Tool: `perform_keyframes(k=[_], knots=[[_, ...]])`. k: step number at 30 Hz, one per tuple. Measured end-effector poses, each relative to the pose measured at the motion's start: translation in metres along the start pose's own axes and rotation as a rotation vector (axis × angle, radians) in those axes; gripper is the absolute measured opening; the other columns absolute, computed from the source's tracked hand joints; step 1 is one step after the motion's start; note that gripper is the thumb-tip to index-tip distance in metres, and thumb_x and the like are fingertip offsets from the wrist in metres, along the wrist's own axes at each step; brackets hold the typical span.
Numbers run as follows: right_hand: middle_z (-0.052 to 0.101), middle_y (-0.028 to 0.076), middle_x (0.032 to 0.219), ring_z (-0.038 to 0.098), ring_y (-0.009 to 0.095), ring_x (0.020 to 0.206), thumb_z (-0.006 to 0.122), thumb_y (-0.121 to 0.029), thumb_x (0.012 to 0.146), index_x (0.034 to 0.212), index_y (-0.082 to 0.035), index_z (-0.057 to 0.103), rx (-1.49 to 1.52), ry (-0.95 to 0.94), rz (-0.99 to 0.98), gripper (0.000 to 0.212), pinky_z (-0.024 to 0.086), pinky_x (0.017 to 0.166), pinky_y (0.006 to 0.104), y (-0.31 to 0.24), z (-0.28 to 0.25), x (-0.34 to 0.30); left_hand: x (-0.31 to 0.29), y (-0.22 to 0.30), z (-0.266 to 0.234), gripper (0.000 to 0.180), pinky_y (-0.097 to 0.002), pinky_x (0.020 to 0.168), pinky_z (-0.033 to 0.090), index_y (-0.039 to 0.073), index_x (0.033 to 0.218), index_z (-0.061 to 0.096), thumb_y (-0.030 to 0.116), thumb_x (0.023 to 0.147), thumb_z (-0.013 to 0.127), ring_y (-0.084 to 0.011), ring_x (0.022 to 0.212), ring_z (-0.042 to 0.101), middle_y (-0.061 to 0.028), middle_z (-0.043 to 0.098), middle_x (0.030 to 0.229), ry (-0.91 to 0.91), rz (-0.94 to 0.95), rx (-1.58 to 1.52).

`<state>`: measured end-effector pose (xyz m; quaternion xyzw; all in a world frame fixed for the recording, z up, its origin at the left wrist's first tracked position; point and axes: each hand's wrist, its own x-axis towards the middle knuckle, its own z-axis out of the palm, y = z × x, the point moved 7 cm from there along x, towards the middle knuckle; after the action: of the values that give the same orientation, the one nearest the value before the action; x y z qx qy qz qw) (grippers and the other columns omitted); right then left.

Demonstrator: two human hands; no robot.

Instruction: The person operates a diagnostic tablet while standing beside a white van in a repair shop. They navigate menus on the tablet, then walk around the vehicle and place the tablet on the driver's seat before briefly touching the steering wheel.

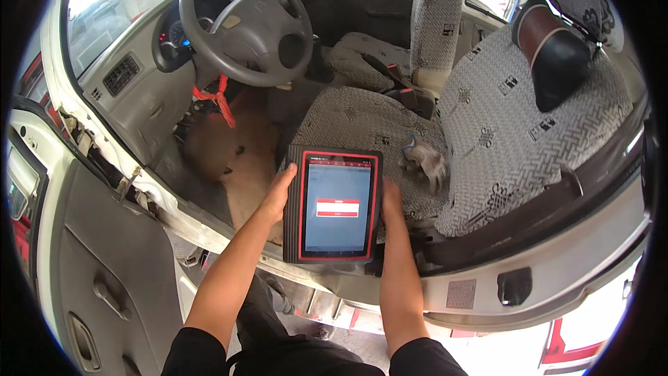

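A tablet (338,237) in a black case with a red border is held upright in front of the driver's seat. Its lit screen shows a pop-up box with red bands over a blue-grey page. My left hand (281,191) grips the left edge, thumb along the side and the other fingers out of sight behind the case. On the opposite edge my right hand (391,198) holds it too, most of its fingers hidden by the tablet. Just beyond the right hand, a soiled work glove (426,161) lies on the patterned seat cushion (348,113).
The steering wheel (247,24) stands at the upper left, with a red cloth strip (221,101) tied below it. An open door (115,264) is at the left. A black and brown headrest cushion (550,52) hangs on the seat back. A seat-belt buckle (407,94) sits between the seats.
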<state>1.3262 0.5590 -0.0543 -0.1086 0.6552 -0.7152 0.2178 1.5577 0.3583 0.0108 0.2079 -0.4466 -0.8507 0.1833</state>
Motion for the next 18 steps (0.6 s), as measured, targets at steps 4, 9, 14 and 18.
perform_keyframes(k=[4, 9, 14, 18], knots=[[0.061, 0.003, 0.076, 0.055, 0.015, 0.061, 0.051, -0.035, 0.097, 0.091, -0.006, 0.064, 0.085, 0.036, 0.198, 0.033, 0.042, 0.052, 0.0321, 0.007, 0.001, -0.002, 0.022, 0.029, 0.012, 0.057, -0.0358, 0.090, 0.055, 0.005, 0.129, 0.060, 0.052, 0.096, 0.060, -0.0184, 0.105, 0.066, -0.0093, 0.067, 0.120, -0.028, -0.112, -0.032], [0.049, -0.003, 0.062, 0.041, 0.011, 0.045, 0.049, -0.037, 0.099, 0.081, -0.012, 0.057, 0.045, 0.134, 0.400, 0.032, 0.024, 0.038, 0.0281, -0.029, 0.005, -0.042, 0.078, 0.051, 0.008, 0.060, -0.0350, 0.087, 0.055, 0.006, 0.125, 0.063, 0.057, 0.094, 0.060, -0.0185, 0.101, 0.066, -0.0094, 0.068, 0.115, -0.038, -0.150, -0.001], [0.040, -0.002, 0.054, 0.033, 0.011, 0.041, 0.047, -0.040, 0.100, 0.078, -0.013, 0.054, 0.171, 0.148, 0.529, 0.036, 0.022, 0.038, 0.0285, -0.023, -0.005, -0.043, 0.111, 0.051, 0.010, 0.067, -0.0377, 0.095, 0.051, 0.003, 0.130, 0.060, 0.060, 0.094, 0.058, -0.0234, 0.106, 0.064, -0.0123, 0.066, 0.122, 0.084, -0.323, 0.096], [0.042, 0.000, 0.055, 0.032, 0.012, 0.041, 0.046, -0.039, 0.099, 0.081, -0.011, 0.056, 0.215, 0.180, 0.675, 0.036, 0.023, 0.037, 0.0301, -0.004, -0.015, -0.039, 0.133, 0.043, 0.005, 0.074, -0.0389, 0.103, 0.044, 0.000, 0.136, 0.056, 0.060, 0.093, 0.058, -0.0274, 0.120, 0.058, -0.0170, 0.060, 0.135, 0.055, -0.398, 0.224]])
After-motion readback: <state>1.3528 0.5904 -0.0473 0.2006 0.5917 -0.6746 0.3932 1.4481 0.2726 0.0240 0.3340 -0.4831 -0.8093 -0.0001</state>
